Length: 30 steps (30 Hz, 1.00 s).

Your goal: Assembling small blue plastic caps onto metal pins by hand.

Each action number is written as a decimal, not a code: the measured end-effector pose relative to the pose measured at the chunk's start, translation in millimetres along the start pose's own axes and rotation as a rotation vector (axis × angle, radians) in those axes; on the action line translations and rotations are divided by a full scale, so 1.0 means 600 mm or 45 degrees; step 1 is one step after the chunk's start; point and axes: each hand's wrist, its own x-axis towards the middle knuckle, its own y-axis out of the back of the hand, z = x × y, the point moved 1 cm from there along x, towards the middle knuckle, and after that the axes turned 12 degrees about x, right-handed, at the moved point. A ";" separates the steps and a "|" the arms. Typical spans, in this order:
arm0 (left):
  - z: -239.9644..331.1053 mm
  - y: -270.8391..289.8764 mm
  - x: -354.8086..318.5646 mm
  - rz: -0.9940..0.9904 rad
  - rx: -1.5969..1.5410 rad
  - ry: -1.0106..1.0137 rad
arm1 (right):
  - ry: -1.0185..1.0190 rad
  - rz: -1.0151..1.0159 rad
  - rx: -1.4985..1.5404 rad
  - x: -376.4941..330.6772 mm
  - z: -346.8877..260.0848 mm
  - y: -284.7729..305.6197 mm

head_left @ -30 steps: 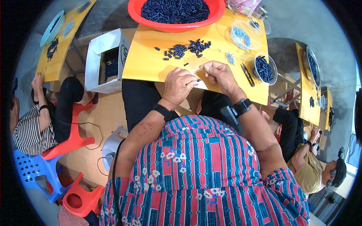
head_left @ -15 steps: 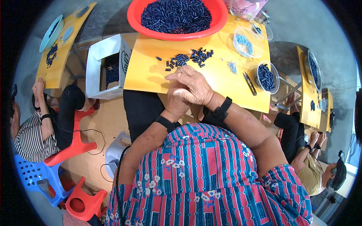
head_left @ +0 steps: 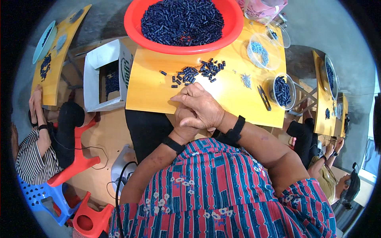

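Note:
At the near edge of the yellow table, my right hand [head_left: 204,105] lies across my left hand [head_left: 184,115], its fingers bent around it and its thumb toward me. The left hand's fingers are mostly hidden underneath, so I cannot tell how they are held. Just beyond the hands, a loose pile of short dark-blue tubes [head_left: 212,68] lies on the tabletop [head_left: 154,95]. Behind it stands a large red basin [head_left: 133,23] heaped with more such tubes [head_left: 182,23]. Neither hand touches the pile visibly.
On the right are black snips [head_left: 264,98], a clear tub of dark tubes [head_left: 282,91], a tub of small pale-blue pieces [head_left: 260,53] and a scatter of pieces [head_left: 246,81]. A white carton [head_left: 89,87] stands left. Co-workers sit at side tables [head_left: 51,89] on both sides.
The view has shifted, so the table and basin sit slightly lower in it. My hands stay clasped at the table edge, and the piles look unchanged.

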 end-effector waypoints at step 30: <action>0.081 0.051 0.024 -0.190 -0.378 0.451 | -0.464 0.466 0.389 -0.131 -0.039 0.048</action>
